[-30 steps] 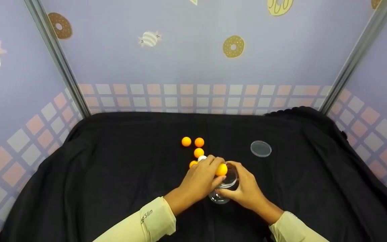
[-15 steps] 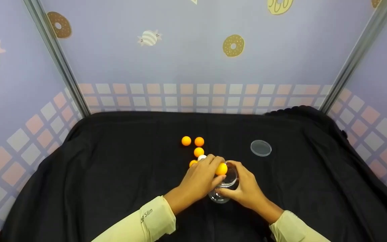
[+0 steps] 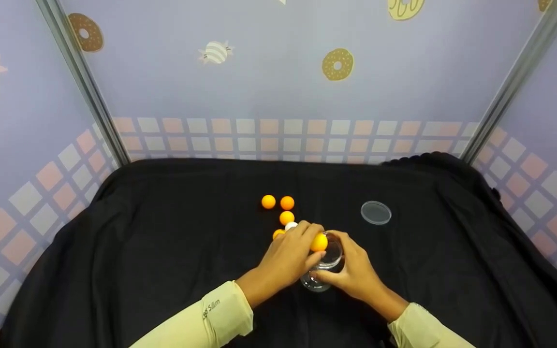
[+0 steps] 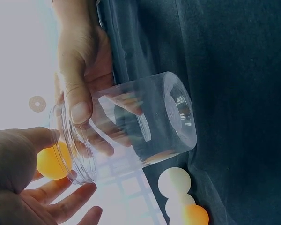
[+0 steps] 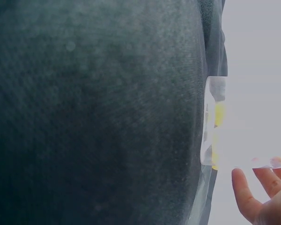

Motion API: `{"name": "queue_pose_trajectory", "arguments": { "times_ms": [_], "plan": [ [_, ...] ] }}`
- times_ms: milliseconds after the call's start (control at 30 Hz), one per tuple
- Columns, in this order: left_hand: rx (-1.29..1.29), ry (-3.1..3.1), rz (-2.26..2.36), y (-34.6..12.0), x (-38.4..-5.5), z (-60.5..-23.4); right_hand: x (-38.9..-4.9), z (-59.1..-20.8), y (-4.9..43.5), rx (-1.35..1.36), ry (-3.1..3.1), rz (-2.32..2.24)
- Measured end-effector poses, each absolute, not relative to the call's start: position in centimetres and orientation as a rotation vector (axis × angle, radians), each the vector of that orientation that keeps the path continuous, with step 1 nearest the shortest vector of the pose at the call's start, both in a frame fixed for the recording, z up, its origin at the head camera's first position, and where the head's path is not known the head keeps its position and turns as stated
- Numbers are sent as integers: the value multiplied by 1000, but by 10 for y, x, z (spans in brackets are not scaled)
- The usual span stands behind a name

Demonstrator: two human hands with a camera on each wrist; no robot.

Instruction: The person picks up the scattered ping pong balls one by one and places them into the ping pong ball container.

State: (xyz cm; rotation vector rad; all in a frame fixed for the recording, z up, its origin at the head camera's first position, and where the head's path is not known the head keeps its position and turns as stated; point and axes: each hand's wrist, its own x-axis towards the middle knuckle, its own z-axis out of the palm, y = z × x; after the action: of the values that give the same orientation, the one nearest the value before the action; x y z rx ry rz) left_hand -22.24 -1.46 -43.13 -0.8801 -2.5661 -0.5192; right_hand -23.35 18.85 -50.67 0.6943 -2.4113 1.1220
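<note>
My left hand (image 3: 282, 258) pinches an orange ping-pong ball (image 3: 319, 242) at the mouth of a clear plastic jar (image 3: 316, 282). From the other side my right hand (image 3: 354, 271) grips the jar near its rim, thumb and fingers around the wall. Seen from the left wrist, the jar (image 4: 145, 122) has nothing inside, and the orange ball (image 4: 54, 161) sits right by its threaded opening. The right wrist view catches the jar's base (image 5: 207, 122) near the cloth and some fingertips (image 5: 241, 183) at the lower right.
Beyond my left hand lie several orange balls (image 3: 286, 218) and a white ball (image 3: 291, 225), some partly hidden by the fingers. A clear round lid (image 3: 375, 212) lies to the right on the black cloth (image 3: 186, 232). Patterned walls (image 3: 269, 92) enclose the back and sides.
</note>
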Motion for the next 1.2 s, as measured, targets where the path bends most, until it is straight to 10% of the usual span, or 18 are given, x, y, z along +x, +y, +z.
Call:
{"name": "queue_pose_trajectory", "arguments": {
  "times_ms": [1200],
  "plan": [
    [-557, -2804, -403, -48, -289, -475, -235, -508, 189, 726, -2381, 1210]
  ]
}}
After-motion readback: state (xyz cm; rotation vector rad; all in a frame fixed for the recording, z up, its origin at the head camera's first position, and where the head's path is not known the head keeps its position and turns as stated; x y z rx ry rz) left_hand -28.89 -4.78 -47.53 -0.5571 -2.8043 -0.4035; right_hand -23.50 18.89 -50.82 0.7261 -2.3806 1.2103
